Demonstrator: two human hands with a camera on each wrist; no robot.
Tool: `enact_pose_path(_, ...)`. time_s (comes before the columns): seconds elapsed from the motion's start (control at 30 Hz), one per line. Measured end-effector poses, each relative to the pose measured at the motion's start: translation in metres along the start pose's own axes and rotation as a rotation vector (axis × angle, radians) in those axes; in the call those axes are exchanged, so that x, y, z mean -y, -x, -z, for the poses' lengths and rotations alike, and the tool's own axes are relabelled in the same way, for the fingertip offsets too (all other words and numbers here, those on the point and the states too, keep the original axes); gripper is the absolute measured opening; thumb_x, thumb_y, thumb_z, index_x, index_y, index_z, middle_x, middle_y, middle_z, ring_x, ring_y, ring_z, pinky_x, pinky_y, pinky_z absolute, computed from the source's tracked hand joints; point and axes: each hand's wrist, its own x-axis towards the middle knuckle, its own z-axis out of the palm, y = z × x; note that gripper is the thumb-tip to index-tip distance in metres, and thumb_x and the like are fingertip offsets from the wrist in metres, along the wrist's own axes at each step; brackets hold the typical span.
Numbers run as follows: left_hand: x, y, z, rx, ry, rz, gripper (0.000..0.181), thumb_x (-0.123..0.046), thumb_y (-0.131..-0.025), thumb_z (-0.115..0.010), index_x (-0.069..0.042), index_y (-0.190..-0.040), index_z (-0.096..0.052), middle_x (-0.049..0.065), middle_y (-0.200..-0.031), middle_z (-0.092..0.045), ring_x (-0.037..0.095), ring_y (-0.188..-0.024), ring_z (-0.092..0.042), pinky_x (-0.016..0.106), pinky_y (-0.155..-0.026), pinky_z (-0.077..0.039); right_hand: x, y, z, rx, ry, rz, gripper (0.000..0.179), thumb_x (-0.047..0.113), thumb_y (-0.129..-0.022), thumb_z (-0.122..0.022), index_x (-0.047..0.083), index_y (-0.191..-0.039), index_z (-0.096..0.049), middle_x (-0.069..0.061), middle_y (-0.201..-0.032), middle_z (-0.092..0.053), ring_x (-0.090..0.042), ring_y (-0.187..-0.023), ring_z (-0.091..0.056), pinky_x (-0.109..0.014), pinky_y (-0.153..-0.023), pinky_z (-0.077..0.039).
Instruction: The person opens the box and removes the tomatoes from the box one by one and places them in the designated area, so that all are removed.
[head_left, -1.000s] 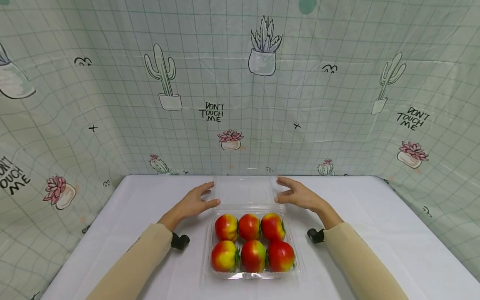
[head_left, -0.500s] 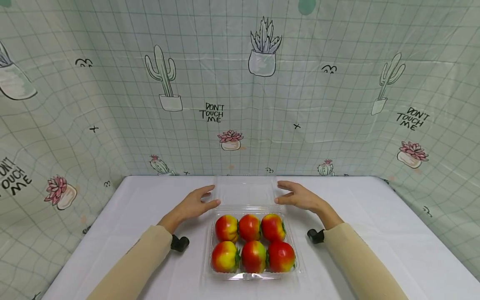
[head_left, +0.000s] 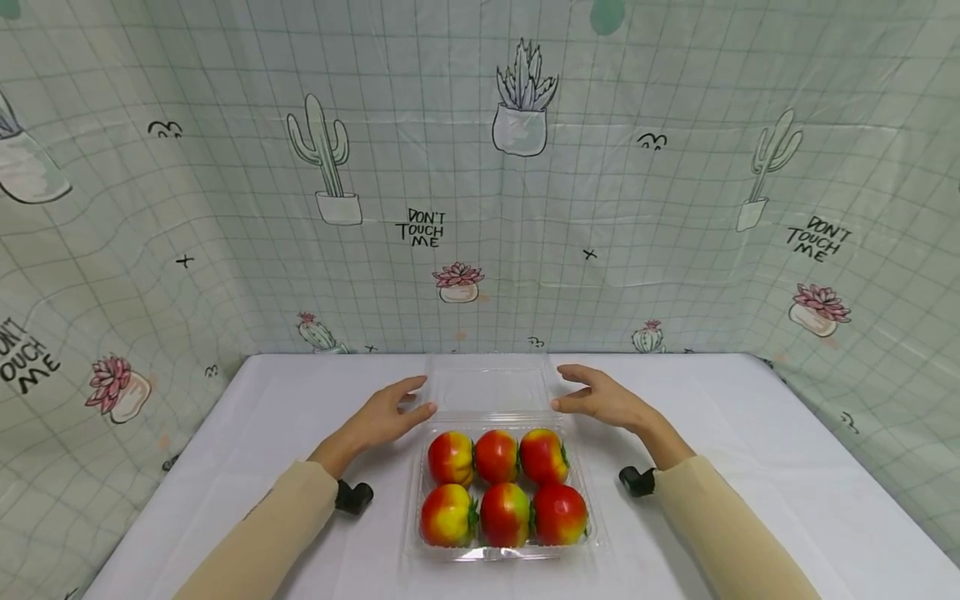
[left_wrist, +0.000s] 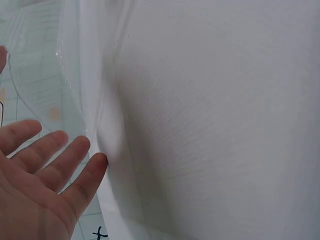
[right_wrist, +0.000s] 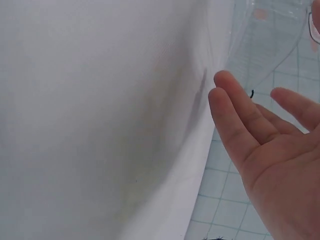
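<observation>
A clear plastic clamshell box (head_left: 468, 553) sits on the white table with its lid (head_left: 491, 387) folded back at the far side. Inside are two rows of red-and-yellow fruits (head_left: 505, 514) with green leafy ends. My left hand (head_left: 381, 415) is just off the lid's left edge, fingers spread and gently bent. On the opposite side my right hand (head_left: 606, 400) mirrors it, thumb and fingers apart at the lid's right edge. Both wrist views show loose fingers with nothing gripped; the left wrist view also catches the transparent lid (left_wrist: 47, 65).
The white-covered table (head_left: 277, 442) ends at a hanging grid-pattern curtain (head_left: 375, 275) printed with cacti, which also closes in both sides. A black wrist camera (head_left: 354, 497) is strapped at the left sleeve and another black camera (head_left: 637, 481) at the right one.
Both hands have drawn very slightly outward from the lid, and the left fingertips sit a little lower. The box, lid and fruits keep their places; the head view has shifted slightly.
</observation>
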Motion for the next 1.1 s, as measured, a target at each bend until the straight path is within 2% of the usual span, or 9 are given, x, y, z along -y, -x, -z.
enact_pose_path(0.2,0.002,0.008,-0.001,-0.027,0.029,-0.022,0.066,-0.039,-0.094,-0.058,-0.005,-0.146,-0.036,0.016,-0.147,-0.04,0.034,-0.127,-0.047,0.05,-0.101,-0.043,0.005,0.009,-0.002,-0.039,-0.018,0.018,0.08,0.041,-0.085,-0.07,0.005,-0.147,-0.034,-0.018,-0.148,-0.037,-0.031,-0.118,-0.055,-0.052,-0.096,-0.047)
enact_pose_path(0.37,0.0,0.015,-0.003,-0.056,0.059,-0.02,0.065,-0.037,-0.094,-0.059,-0.004,-0.145,-0.037,0.019,-0.146,-0.041,0.035,-0.126,-0.048,0.049,-0.101,-0.043,0.01,0.02,-0.004,-0.084,0.019,0.049,0.079,0.04,-0.085,-0.071,0.005,-0.146,-0.035,-0.02,-0.144,-0.042,-0.032,-0.115,-0.057,-0.048,-0.092,-0.051)
enact_pose_path(0.53,-0.004,0.024,-0.006,-0.087,0.08,-0.032,0.063,-0.034,-0.094,-0.061,-0.003,-0.144,-0.039,0.02,-0.145,-0.041,0.036,-0.124,-0.05,0.049,-0.1,-0.044,0.014,0.032,-0.008,-0.138,0.07,0.063,0.074,0.042,-0.085,-0.07,0.012,-0.145,-0.037,-0.017,-0.145,-0.042,-0.032,-0.116,-0.056,-0.046,-0.089,-0.053)
enact_pose_path(0.8,-0.01,0.04,-0.013,-0.09,0.139,-0.037,0.062,-0.034,-0.094,-0.061,-0.004,-0.144,-0.04,0.019,-0.144,-0.042,0.036,-0.124,-0.05,0.049,-0.097,-0.047,0.026,0.052,-0.02,-0.191,0.126,0.095,0.073,0.042,-0.085,-0.07,0.013,-0.144,-0.04,-0.015,-0.143,-0.043,-0.035,-0.117,-0.054,-0.052,-0.092,-0.05)
enact_pose_path(1.1,-0.021,0.061,-0.016,-0.107,0.183,-0.053,0.062,-0.029,-0.093,-0.064,-0.004,-0.144,-0.039,0.017,-0.145,-0.041,0.035,-0.123,-0.05,0.047,-0.098,-0.047,0.039,0.064,-0.029,-0.22,0.193,0.206,0.068,0.044,-0.086,-0.069,0.014,-0.141,-0.044,-0.011,-0.139,-0.049,-0.037,-0.115,-0.054,-0.056,-0.093,-0.048)
